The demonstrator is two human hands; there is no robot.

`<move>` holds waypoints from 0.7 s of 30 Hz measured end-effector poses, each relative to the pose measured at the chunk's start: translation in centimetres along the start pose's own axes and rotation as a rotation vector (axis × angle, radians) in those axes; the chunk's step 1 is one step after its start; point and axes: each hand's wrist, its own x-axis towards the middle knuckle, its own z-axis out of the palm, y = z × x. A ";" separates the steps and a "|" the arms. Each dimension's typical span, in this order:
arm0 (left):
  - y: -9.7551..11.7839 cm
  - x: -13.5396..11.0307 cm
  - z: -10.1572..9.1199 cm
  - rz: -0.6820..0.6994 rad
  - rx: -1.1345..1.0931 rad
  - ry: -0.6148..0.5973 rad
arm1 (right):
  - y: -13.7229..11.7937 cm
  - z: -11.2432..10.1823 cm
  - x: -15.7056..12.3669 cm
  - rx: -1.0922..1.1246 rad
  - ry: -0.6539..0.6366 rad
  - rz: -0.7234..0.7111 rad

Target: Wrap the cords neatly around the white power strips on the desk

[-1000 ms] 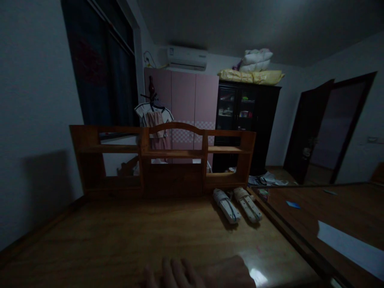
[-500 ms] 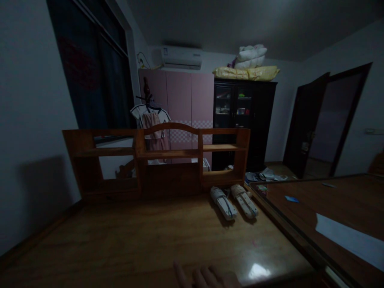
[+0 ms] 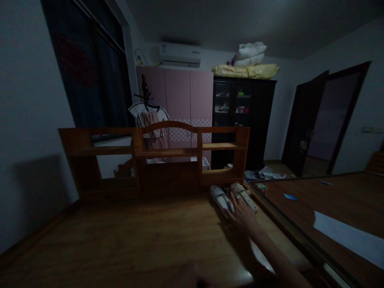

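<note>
Right hand (image 3: 242, 217), centre-right of frame: fingers (image 3: 234, 202) stretched out and loosely spread, not closed on anything. The tips lie at the near ends of two long white items, on or just over them; too dark to tell real contact. Left white item (image 3: 218, 194) and right white item (image 3: 243, 193) lie side by side, angled, on the far right part of the desk (image 3: 135, 240), just in front of the wooden shelf unit (image 3: 168, 160). The forearm runs from the lower right edge up to the hand.

Left hand (image 3: 193, 280): only a dim blur at the bottom centre edge, low over the desk; can't tell how its fingers are set.

The shelf unit stands along the back of the desk, with an arched middle section and open compartments. To the right is a second desk (image 3: 300, 216), edge against the first, with a white sheet (image 3: 345, 236) and a small blue card (image 3: 289, 197) on it.

The room is dim. Dark window (image 3: 87, 72) at upper left, clothes on a hanger (image 3: 148, 116), pink wardrobe (image 3: 180, 100), air conditioner (image 3: 180, 54) above it. Black cabinet (image 3: 240, 116) at centre with bedding bundles (image 3: 246, 68) on top. Open door (image 3: 312, 124) at right.
</note>
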 end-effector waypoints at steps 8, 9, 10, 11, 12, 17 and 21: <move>-8.3 5.4 -11.7 -0.205 -0.299 0.715 | -1.5 2.9 1.0 0.062 -0.218 -0.001; -9.1 5.4 -12.6 -0.208 -0.318 0.721 | -1.8 3.1 1.1 0.063 -0.205 -0.003; -9.8 5.4 -13.2 -0.213 -0.334 0.722 | -2.1 3.3 1.2 0.069 -0.181 -0.006; -10.4 5.4 -13.6 -0.216 -0.346 0.719 | -2.5 3.4 1.2 0.083 -0.155 -0.009; -10.9 5.4 -13.8 -0.220 -0.355 0.714 | -2.8 3.5 1.2 0.105 -0.134 -0.012; -11.9 5.9 -14.0 -0.231 -0.372 0.702 | -6.2 2.7 0.5 0.325 -0.125 -0.039; -12.1 5.5 -13.5 -0.220 -0.393 0.744 | -10.6 1.9 -0.7 0.485 -0.157 -0.149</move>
